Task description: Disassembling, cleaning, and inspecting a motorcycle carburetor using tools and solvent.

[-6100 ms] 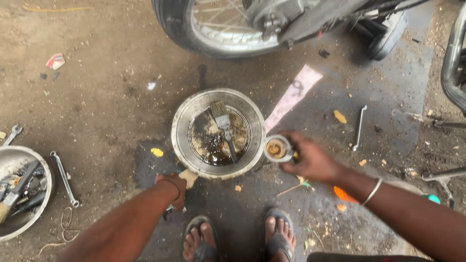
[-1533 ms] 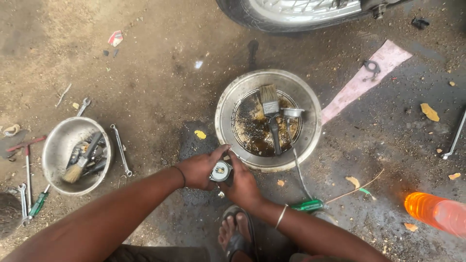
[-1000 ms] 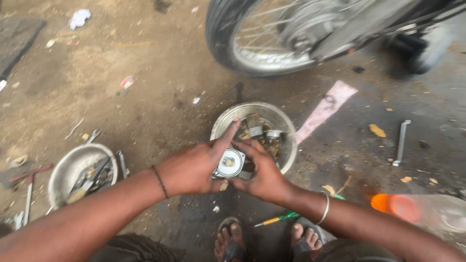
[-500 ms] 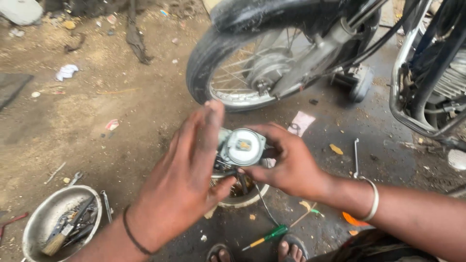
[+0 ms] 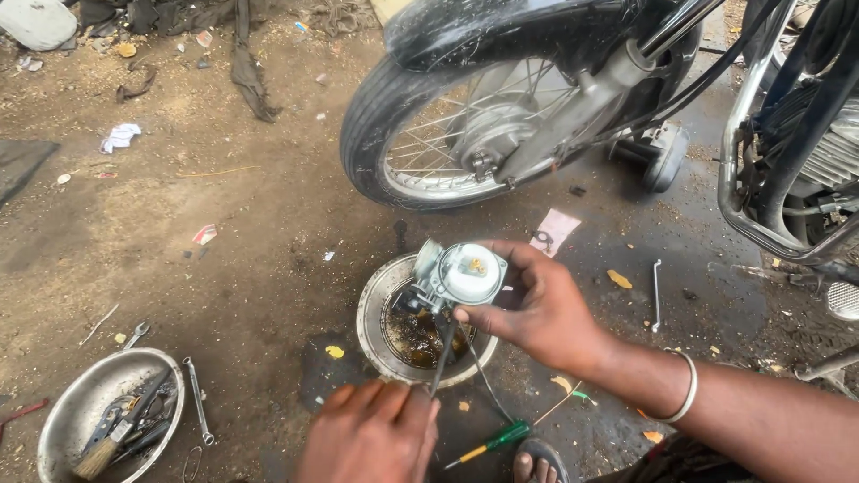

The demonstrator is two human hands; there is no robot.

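- Left hand dropped low since a moment ago, fingers curled together, off the carburetor.
- Carburetor now pinched by right hand alone, above the oily bowl, ready for checking.

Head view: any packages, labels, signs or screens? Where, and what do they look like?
Pink paper slip: on the ground between the wheel and the metal basin, roughly rectangular, dark mark on it.
Small wrapper scrap: on the dirt left of the wheel, red and white, crumpled.
No signs or screens in view.
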